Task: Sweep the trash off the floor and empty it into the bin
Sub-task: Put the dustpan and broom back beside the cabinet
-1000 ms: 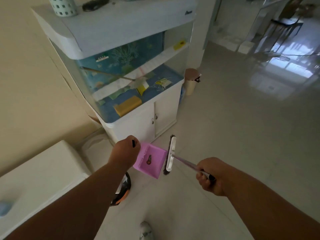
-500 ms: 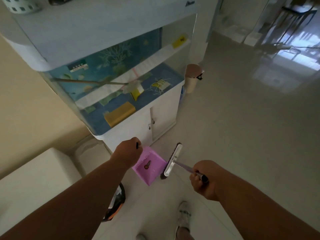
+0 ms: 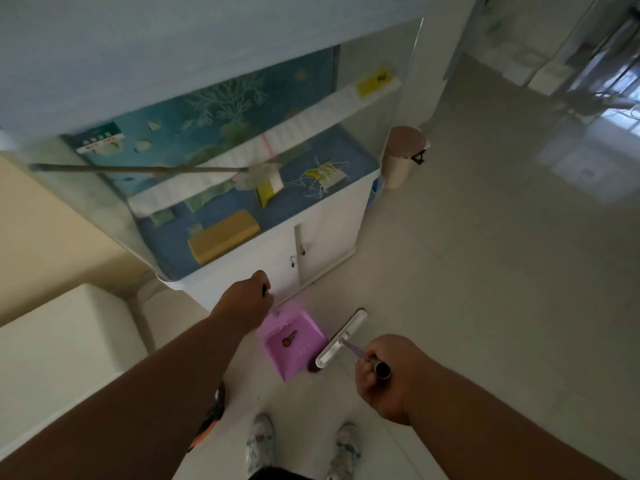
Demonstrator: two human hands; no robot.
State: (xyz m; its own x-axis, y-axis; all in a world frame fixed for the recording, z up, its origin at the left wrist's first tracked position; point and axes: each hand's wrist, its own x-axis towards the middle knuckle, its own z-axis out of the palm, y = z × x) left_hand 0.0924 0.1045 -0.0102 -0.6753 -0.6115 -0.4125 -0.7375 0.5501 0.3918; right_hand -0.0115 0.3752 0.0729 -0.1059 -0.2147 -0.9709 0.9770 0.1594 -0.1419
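My left hand (image 3: pixel 247 301) grips the handle of a pink dustpan (image 3: pixel 294 342), which hangs low over the floor in front of my feet. A small dark piece of trash (image 3: pixel 288 341) lies in the pan. My right hand (image 3: pixel 381 374) is closed on the purple handle of a broom (image 3: pixel 341 339), whose white head sits right beside the dustpan's right edge, bristles down. A small bin with a brown lid (image 3: pixel 403 155) stands on the floor past the right end of the cabinet.
A white cabinet (image 3: pixel 322 252) carrying a glass fish tank (image 3: pixel 221 174) stands straight ahead. A white appliance (image 3: pixel 59 355) is at my left, with a dark orange-trimmed object (image 3: pixel 211 415) under my left arm. My shoes (image 3: pixel 259 445) are below. Pale tiled floor (image 3: pixel 485 271) stretches right.
The view has closed in on the cabinet and tilted down, so both shoes show. Dustpan and broom stay side by side and sit lower and nearer my feet.
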